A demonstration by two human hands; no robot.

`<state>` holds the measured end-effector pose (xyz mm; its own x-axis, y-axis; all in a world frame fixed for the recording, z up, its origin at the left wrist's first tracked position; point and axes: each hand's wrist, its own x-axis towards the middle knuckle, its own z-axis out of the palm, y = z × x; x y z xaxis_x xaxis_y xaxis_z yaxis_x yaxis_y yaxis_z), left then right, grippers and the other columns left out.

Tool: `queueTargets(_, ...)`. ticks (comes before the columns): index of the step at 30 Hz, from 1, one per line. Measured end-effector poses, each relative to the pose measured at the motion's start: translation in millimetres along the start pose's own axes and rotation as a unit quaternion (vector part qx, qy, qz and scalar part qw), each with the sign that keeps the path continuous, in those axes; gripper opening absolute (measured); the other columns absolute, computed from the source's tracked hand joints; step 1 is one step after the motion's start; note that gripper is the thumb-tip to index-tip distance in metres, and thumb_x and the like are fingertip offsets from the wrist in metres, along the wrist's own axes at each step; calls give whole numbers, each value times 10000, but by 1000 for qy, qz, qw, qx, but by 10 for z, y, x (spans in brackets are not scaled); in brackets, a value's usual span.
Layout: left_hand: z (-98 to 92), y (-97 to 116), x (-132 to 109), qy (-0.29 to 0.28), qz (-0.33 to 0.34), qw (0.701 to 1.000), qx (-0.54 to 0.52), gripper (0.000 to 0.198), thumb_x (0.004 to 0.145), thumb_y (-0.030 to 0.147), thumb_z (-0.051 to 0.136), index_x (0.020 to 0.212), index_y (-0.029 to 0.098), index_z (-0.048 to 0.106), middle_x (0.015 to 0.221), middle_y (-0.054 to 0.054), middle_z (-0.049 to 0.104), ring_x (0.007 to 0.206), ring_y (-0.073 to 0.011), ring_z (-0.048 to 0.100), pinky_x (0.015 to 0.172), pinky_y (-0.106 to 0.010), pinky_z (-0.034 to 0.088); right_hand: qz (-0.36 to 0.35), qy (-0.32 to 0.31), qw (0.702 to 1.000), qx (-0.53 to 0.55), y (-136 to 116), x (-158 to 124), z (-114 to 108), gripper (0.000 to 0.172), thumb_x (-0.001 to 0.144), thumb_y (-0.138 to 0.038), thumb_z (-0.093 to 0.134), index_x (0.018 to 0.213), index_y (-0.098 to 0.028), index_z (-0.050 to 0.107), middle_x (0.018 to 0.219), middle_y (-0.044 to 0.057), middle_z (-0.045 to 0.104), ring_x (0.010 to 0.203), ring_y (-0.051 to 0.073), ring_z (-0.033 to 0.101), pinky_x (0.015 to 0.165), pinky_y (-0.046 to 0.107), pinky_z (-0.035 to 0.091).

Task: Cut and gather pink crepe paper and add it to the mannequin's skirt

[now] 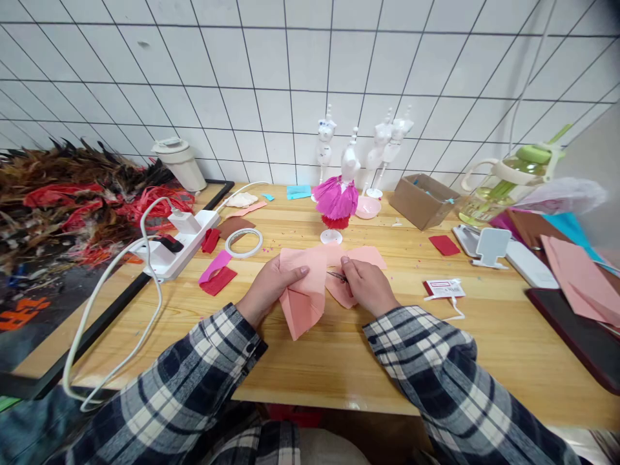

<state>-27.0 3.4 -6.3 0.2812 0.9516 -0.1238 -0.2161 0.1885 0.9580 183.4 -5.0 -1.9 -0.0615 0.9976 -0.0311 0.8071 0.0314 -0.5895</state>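
Observation:
My left hand (270,284) is closed on a folded piece of salmon-pink paper (304,300), thumb on top. Small scissors (338,276) are in my right hand (367,285), their blades pointing left at the paper's right edge. My right-hand fingers hide the scissor handles. More pink paper (371,256) lies behind and under my right hand. Just beyond the hands stands a small white mannequin (351,161) on a round base, wearing a magenta skirt (336,197) with red beneath it.
Left are a tape roll (227,244), red scraps (219,281), a power strip (186,248) with looping cables and a feather pile (72,187). Behind stand more mannequins (325,139) and a cardboard box (423,201). Right are a bottle (513,177), phone stand (493,247) and pink sheets (578,274).

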Motion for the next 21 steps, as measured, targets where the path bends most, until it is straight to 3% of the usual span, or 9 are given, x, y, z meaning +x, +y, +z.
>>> queueTargets(4,-3,-30,2,21,11,999,48,585,631,333,835,1142,121,644,1133,-133,703,1010,-283,663,903,-384,502,-12,4,1000,4,-22,-26,18,559,994,-475,214,655,-210,571,702,23,666,673,149,561,589,260,284)
queueTargets(13,8,-21,-15,7,19,996,88,606,634,338,832,1179,148,644,1157,-112,704,1060,-300,656,932,-409,509,6,-6,997,-72,-30,-17,-17,510,988,-448,212,758,-224,608,818,34,687,745,173,564,590,268,260)
queueTargets(21,16,-23,-25,-37,14,994,103,586,648,357,819,1166,144,648,1178,-107,695,1100,-311,638,944,-416,507,-23,-14,998,-52,-38,-23,-8,503,991,-428,228,773,-223,632,795,27,685,759,160,576,613,259,279)
